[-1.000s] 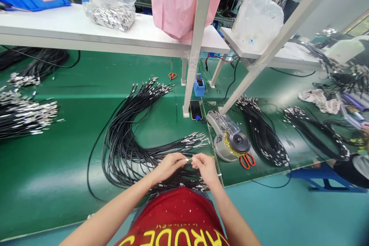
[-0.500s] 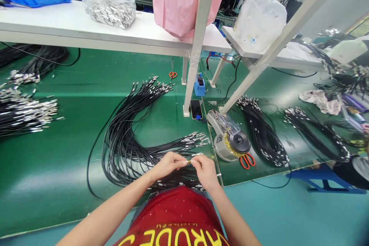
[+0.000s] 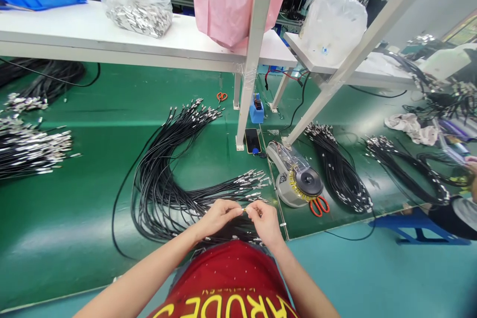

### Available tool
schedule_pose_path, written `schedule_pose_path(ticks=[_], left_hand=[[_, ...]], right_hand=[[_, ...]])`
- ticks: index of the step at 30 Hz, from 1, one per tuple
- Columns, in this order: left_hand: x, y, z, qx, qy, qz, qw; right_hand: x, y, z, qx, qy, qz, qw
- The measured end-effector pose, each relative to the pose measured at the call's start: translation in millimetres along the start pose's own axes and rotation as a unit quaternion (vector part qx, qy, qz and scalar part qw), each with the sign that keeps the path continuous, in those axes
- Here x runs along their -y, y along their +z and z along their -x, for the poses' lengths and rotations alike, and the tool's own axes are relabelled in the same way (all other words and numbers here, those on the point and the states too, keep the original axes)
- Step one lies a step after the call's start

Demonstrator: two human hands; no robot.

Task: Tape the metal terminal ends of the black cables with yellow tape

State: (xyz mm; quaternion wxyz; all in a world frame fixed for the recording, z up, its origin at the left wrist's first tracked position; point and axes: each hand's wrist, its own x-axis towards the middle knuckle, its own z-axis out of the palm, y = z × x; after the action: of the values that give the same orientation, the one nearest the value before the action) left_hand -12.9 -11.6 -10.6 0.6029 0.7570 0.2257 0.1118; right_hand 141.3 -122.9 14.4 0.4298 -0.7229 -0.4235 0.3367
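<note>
My left hand [image 3: 222, 215] and my right hand [image 3: 263, 217] meet above the near edge of the bench, both closed in a pinch. Between their fingertips runs a thin cable end with a small yellow band [image 3: 244, 209], probably tape. The fingers hide most of it. Under and beyond my hands lies a curved bundle of black cables [image 3: 164, 179] with silvery metal ends. To the right of my right hand stands a grey tape dispenser [image 3: 292, 198] with a round black top and yellow pieces around its wheel.
Orange-handled scissors [image 3: 319, 206] lie beside the dispenser, and a smaller pair [image 3: 221, 96] lies farther back. A phone [image 3: 253, 141] rests near a white post. More cable bundles [image 3: 337, 169] lie right and left. A white shelf [image 3: 182, 42] carries bags. Another person's hand [image 3: 471, 165] shows at the right edge.
My two hands stay pinched together at nearly the same spot, with only slight finger movement. The view has shifted a little. More of the other person's hand shows at the right edge.
</note>
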Motion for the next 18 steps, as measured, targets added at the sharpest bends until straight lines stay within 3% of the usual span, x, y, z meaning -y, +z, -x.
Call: schedule_pose_path(ticks=[3, 10, 14, 18], left_hand=[[-2, -3.1, -1, 0.015, -0.025, 0.059, 0.998], [-3, -0.8, -1, 0.029, -0.012, 0.029, 0.999], [26, -2.4, 1, 0.042, 0.044, -0.094, 0.994], [68, -20.5, 11, 0.023, 0.060, -0.251, 0.966]], right_hand=[[4, 0, 3, -0.016, -0.034, 0.035, 0.999], [-7, 4, -1, 0.027, 0.036, -0.084, 0.995], [-24, -4, 8, -0.030, 0.046, -0.013, 0.998], [-61, -13, 27, -0.077, 0.075, 0.064, 0.992]])
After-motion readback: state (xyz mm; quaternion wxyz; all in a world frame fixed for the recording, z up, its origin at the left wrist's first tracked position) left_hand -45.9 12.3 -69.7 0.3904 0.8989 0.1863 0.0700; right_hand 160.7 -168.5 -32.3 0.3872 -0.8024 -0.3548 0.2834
